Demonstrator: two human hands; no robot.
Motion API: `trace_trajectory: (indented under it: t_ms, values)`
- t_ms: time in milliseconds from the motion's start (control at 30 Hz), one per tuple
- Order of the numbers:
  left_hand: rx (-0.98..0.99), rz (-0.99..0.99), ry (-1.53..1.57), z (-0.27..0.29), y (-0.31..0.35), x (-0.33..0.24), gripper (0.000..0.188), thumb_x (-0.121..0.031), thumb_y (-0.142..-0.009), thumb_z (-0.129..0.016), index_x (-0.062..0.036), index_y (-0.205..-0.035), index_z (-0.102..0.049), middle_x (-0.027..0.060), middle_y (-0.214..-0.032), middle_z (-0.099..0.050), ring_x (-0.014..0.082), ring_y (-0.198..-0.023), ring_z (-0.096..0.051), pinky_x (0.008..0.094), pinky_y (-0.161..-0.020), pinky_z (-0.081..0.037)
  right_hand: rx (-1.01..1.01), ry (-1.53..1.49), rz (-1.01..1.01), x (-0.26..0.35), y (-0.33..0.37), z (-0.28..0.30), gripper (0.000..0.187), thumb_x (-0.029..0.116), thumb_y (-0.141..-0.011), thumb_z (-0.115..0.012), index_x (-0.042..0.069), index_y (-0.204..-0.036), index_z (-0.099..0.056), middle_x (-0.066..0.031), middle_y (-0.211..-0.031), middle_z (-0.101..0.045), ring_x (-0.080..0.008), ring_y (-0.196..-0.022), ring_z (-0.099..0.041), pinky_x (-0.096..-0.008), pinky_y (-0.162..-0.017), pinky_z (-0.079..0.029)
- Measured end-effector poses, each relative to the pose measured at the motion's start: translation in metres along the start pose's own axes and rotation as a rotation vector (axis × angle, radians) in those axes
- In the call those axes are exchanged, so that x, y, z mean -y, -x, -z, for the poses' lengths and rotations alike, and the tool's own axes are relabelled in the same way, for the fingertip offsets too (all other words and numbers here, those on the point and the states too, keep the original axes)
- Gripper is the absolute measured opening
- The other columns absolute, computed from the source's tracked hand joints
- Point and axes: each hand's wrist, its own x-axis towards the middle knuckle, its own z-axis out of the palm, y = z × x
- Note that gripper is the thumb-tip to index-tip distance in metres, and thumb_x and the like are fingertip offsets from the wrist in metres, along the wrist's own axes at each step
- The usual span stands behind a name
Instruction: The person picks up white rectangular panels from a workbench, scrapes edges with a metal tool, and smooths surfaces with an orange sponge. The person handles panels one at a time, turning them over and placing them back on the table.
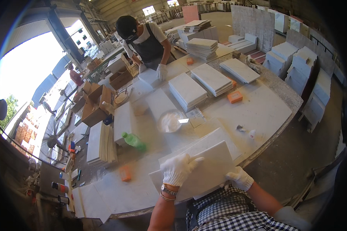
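A white stone tile (204, 169) is tilted up in front of me, its lower edge near my checked apron. My right hand (241, 178), in a white knit glove, grips the tile's right edge, thumb on the upper face. Across the tile's left part lies my gloved left hand (176, 169), fingers curled; whether something small is in them is hidden. Behind the raised tile, more white tiles (219, 134) lie on the table. Farther off is a round bowl of white material (169, 121) with a small flat card-like piece (183, 121) at its rim.
Across the dusty worktable (264, 111) stand tile stacks (187, 90), orange blocks (235, 97) and a green plastic bottle (134, 141). A co-worker (150, 42) in a dark apron handles a tile on the far side. Cardboard boxes (98, 106) and a fan (52, 142) are at left.
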Motion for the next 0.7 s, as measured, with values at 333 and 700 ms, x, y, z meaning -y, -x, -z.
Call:
trace_trajectory:
  t_ms: [333, 700]
  values:
    - [-0.053, 0.187, -0.114, 0.045, 0.012, -0.023, 0.054, -0.067, -0.076, -0.077, -0.0174, -0.063, -0.063, 0.0061, -0.055, -0.06, 0.0299, -0.05, -0.06, 0.0408, -0.045, -0.041, -0.129, 0.088, -0.132, 0.028, 0.0, -0.024, 0.034, 0.022, -0.096, -0.071, -0.007, -0.114, -0.068, -0.0173, -0.096, -0.075, -0.0226, -0.074, -0.073, -0.0327, -0.06, -0.06]
    - [-0.018, 0.247, -0.076, 0.026, 0.01, -0.02, 0.056, -0.07, -0.075, -0.076, -0.0172, -0.064, -0.063, 0.0059, -0.056, -0.06, 0.0298, -0.049, -0.06, 0.0396, -0.043, -0.042, -0.24, 0.393, -0.395, 0.04, -0.004, -0.028, 0.041, 0.033, -0.095, -0.074, -0.004, -0.112, -0.069, -0.0152, -0.081, -0.074, -0.0223, -0.062, -0.072, -0.031, -0.051, -0.059]
